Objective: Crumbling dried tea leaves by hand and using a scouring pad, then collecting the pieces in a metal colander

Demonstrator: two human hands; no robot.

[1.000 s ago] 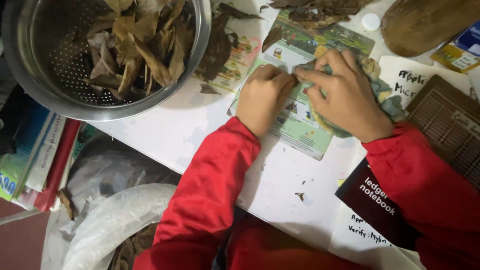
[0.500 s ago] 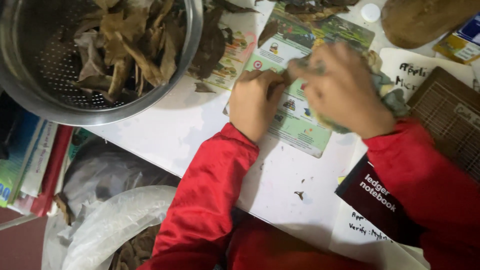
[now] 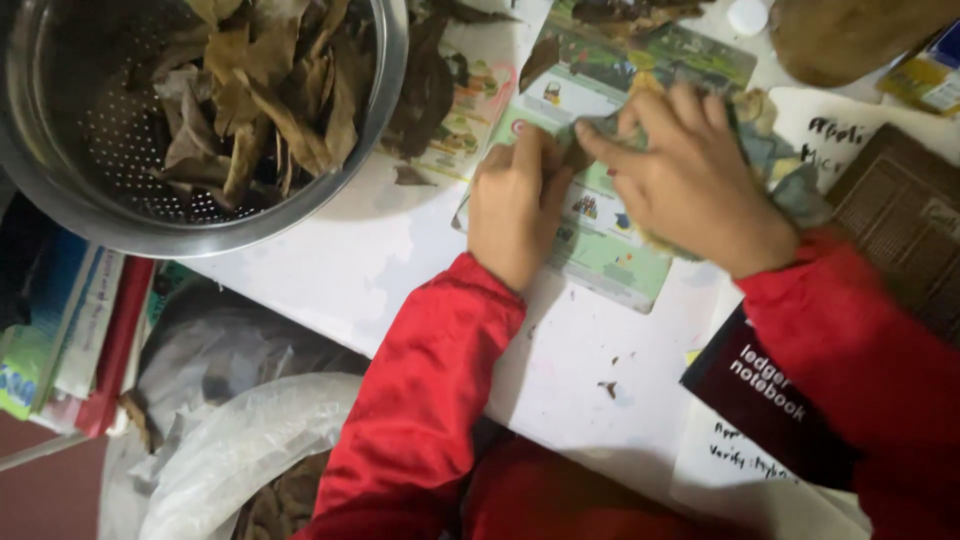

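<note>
Both hands are down on the white table (image 3: 400, 260), red sleeves running back toward me. Left hand (image 3: 513, 205) lies curled, its fingers pinching the near edge of a crumpled greenish-brown leaf (image 3: 775, 170); right hand (image 3: 690, 180) covers most of that leaf and grips it, fingers bent over the top. The leaf rests on a green picture card (image 3: 600, 255) just beyond my wrists. I judge the step in hand to be pressing or working one leaf flat against the card; the next move calls for a steady hold from both sides so it does not tear. Counting outward: one white plastic bag (image 3: 240, 440) low at the left, one dark notebook (image 3: 770, 400), one card, one metal colander (image 3: 130, 215) heaped with dry brown leaves, too many to count.
</note>
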